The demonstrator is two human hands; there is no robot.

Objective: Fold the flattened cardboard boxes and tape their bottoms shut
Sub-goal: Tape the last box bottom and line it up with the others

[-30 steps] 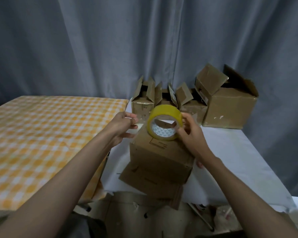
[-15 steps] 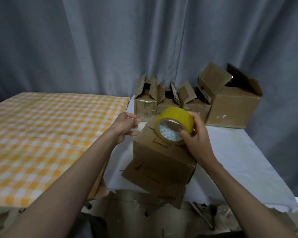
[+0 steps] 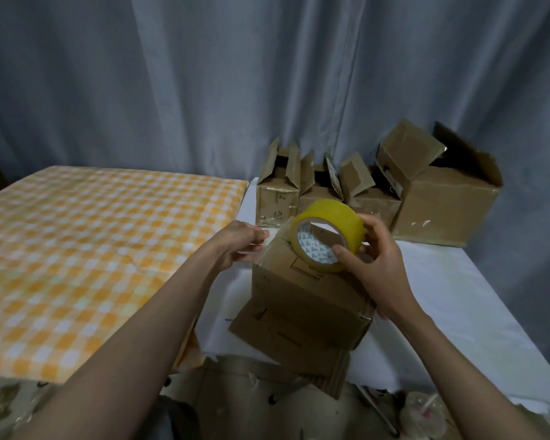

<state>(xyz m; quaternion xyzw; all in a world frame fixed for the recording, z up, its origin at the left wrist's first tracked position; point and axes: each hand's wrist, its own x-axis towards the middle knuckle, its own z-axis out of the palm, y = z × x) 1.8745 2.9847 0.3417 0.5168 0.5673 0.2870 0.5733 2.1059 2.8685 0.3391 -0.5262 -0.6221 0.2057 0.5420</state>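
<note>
A folded cardboard box (image 3: 302, 293) stands on the white table (image 3: 451, 300), on top of a stack of flattened cardboard (image 3: 286, 347) at the front edge. My right hand (image 3: 373, 265) grips a yellow tape roll (image 3: 329, 235) upright above the box's top. My left hand (image 3: 238, 242) hovers just left of the box's top edge, fingers pinched together; a clear tape end between them is too faint to confirm.
Several open, assembled boxes (image 3: 331, 192) line the back of the white table, the largest (image 3: 445, 211) at the right. An orange checked cloth (image 3: 86, 249) covers the table to the left. A grey curtain hangs behind. Clutter lies on the floor below.
My right hand has shifted the tape roll slightly to the right over the box and turned it. My left hand has stayed near the box's left top edge.
</note>
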